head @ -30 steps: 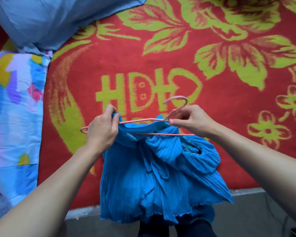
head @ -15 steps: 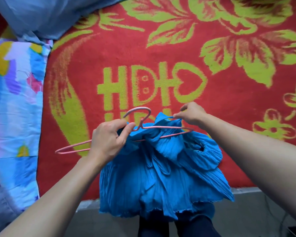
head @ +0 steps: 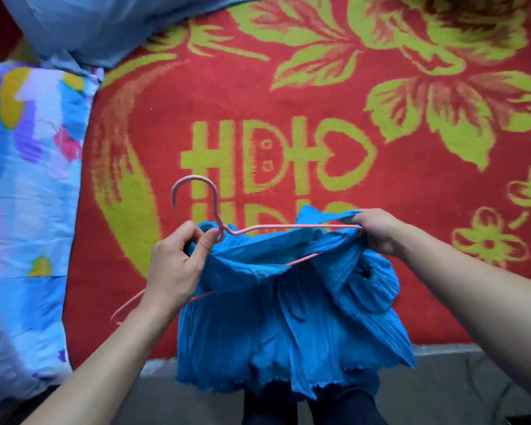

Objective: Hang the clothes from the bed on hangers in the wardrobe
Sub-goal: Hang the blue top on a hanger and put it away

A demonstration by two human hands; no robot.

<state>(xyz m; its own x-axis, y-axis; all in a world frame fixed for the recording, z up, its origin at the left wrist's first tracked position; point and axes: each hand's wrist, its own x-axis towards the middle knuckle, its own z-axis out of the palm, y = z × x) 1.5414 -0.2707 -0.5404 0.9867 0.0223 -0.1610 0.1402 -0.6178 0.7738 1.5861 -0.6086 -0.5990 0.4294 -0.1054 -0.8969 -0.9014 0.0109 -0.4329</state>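
Two grips full | left hand (head: 172, 265) pinches pink hanger (head: 288, 225) neck | right hand (head: 377, 231) holds blue garment (head: 288, 317) at hanger end

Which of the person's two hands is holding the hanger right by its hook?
The left hand: it pinches the pink hanger just below the hook. The right hand grips the blue garment at the hanger's far shoulder instead.

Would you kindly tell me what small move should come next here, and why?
Probably the left hand should draw the blue garment over the bare left end of the pink hanger: the right hand holds cloth at its right end, but that left end pokes out uncovered.
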